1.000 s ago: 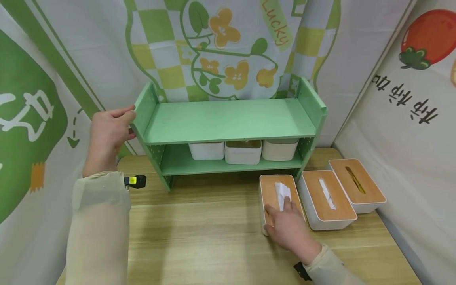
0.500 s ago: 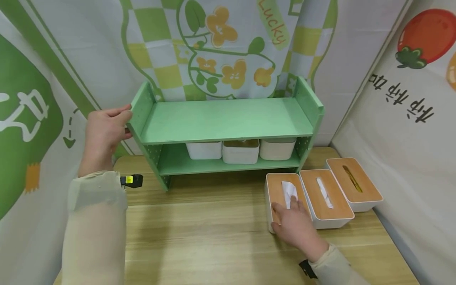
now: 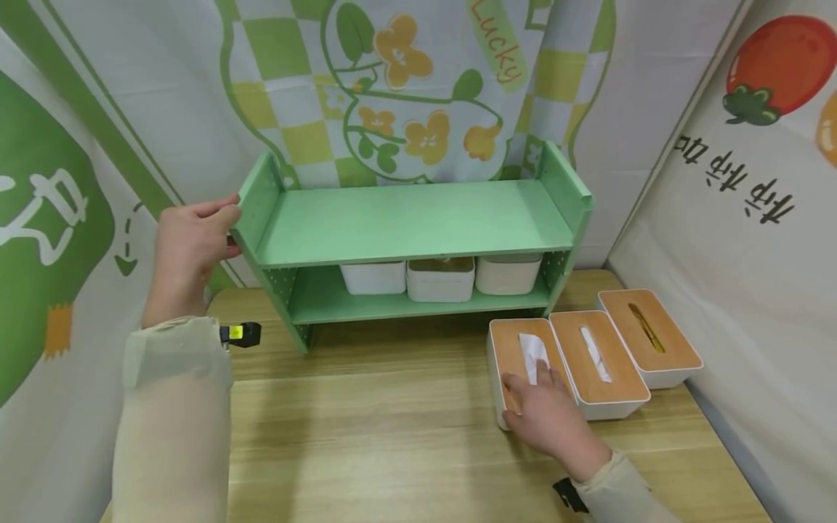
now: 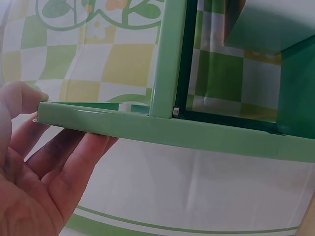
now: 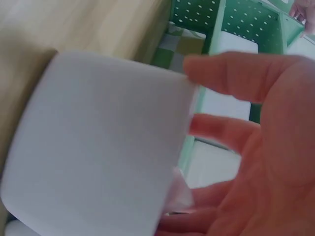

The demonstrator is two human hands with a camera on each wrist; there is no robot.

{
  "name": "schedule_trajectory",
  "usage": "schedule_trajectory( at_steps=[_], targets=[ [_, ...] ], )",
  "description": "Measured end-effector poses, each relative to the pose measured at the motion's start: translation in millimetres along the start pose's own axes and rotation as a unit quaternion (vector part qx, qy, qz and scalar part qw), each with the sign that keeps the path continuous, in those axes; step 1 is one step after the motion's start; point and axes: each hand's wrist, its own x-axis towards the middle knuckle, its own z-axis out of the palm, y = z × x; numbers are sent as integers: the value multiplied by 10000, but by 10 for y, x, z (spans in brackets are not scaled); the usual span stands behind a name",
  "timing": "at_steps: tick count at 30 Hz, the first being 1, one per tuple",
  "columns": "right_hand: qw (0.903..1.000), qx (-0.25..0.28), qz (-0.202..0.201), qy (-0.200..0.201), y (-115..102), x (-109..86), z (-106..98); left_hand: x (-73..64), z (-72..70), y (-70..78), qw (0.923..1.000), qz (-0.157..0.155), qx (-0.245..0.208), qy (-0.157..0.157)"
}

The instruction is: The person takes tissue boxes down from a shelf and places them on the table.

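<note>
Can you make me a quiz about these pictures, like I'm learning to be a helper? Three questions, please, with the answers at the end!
1. How many small bins sit on the lower level of the green shelf?

2. True or false: the right hand is on the rightmost of the three wood-topped boxes.

3. What is the left hand gripping?
A) a sheet of tissue
B) the edge of the shelf's side panel
C) one of the small bins

Key:
1. Three.
2. False; it is on the leftmost one.
3. B.
</note>
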Motion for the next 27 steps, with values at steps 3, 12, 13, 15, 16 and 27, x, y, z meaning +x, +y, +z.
schedule_trajectory(
  at_steps=[3,12,13,15,16,27],
  targets=[
    [10000,86,-44,-13,17,-21,-85,-8,3,-9,10000,17,4,-2],
    [9820,1474,213,1162,224,247,-757,-8,2,-15,10000,63,-4,-7],
    [9767,1641,275,1355,250,286,-865,-7,3,-12,10000,64,-17,-5],
    [9650,1893,403,1772,294,356,-1065,-9,7,-6,10000,54,-19,-16],
    [9592,1993,485,1946,314,390,-1156,-8,10,-5,10000,57,-24,-14],
    [9049,3091,1440,2548,532,930,-1908,-10,-1,-3,10000,49,-5,20]
  ],
)
